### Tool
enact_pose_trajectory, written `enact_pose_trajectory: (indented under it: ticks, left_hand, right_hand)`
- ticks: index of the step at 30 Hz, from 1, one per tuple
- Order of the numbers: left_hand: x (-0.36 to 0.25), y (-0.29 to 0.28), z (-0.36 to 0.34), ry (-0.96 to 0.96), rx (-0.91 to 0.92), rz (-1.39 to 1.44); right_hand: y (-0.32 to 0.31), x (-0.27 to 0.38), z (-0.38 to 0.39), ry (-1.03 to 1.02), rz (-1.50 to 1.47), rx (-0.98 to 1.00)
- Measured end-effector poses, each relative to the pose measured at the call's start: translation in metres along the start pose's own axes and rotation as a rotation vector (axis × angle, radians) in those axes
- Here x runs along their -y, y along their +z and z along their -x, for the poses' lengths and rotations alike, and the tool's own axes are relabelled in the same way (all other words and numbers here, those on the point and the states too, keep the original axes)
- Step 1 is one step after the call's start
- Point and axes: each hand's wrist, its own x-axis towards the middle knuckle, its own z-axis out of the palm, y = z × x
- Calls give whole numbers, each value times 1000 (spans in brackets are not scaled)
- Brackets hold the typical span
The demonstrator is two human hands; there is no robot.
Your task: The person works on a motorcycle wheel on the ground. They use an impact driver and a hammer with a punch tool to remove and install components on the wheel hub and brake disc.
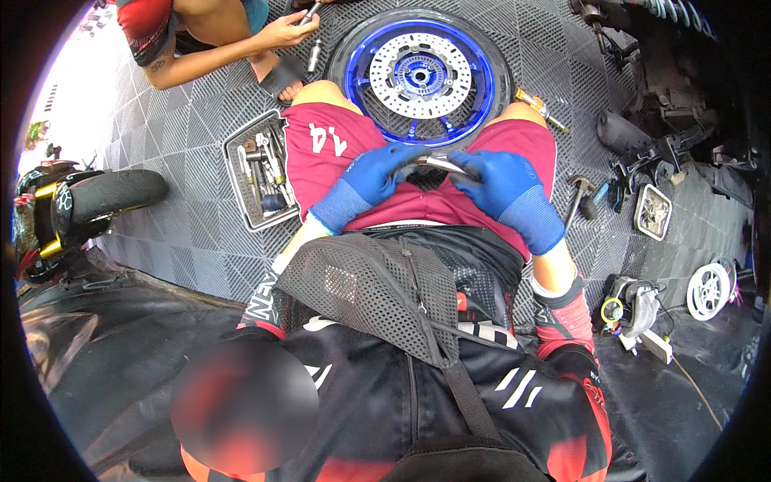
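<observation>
My left hand [373, 178], in a blue glove, is closed on one end of a small silver metal piece [431, 161] held over my lap. My right hand [499, 183], gloved the same way, grips the piece's other end; what exactly it is, I cannot make out. Just beyond my hands lies a motorcycle wheel [361, 116] with a blue rim, black tyre and silver disc [389, 84]. A plastic tray of tools [259, 173] sits beside my left thigh.
A co-worker's hand [286, 30] holds a dark tool at upper left. A motorcycle's tyre [120, 197] stands at left. A yellow tool [536, 107], hammer [577, 201], small tray [653, 212], power strip [657, 345], white wheel [707, 291] and dark parts [618, 132] lie rightward.
</observation>
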Motion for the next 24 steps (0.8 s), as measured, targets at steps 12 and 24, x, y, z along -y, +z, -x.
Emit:
enact_pose_trajectory:
  ticks: [12,24]
  left_hand:
    - [-21,-13,-1,-264,401,72]
    - [68,-1,-60,-246,-13,253]
  right_hand:
    - [0,-4,-40,-125,-137,376]
    - [-31,3,-125,-31,-786,11]
